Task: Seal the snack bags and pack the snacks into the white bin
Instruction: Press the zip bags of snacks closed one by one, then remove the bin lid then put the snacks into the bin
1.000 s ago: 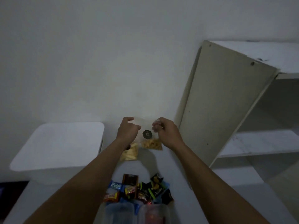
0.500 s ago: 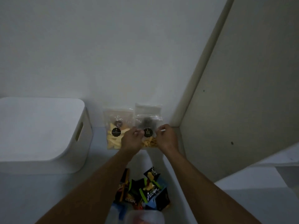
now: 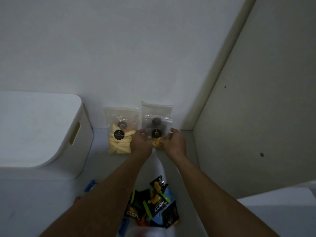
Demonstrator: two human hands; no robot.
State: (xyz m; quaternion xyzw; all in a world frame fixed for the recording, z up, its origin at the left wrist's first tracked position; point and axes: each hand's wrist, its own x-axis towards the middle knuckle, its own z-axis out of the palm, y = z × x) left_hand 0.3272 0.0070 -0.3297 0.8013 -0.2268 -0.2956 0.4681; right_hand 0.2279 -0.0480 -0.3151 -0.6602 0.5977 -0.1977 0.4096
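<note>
A small clear snack bag [image 3: 157, 134] with a black round label and orange snacks stands near the wall. My left hand [image 3: 141, 141] grips its left side and my right hand [image 3: 173, 142] grips its right side. To its left a larger clear bag of pale yellow sticks [image 3: 121, 132] leans against the wall. Behind the held bag another clear bag [image 3: 157, 109] leans on the wall, its contents hidden. The white bin [image 3: 41, 132], with a slot handle, sits at the left.
A pile of small dark and blue snack packets [image 3: 153, 206] lies close to me between my forearms. A tall beige cabinet panel [image 3: 256, 100] rises at the right. The white wall [image 3: 119, 48] stands just behind the bags.
The view has dropped and moved closer to the wall. The small bag, held up in both hands a second ago, now sits low on the surface by the wall, still gripped on both sides.
</note>
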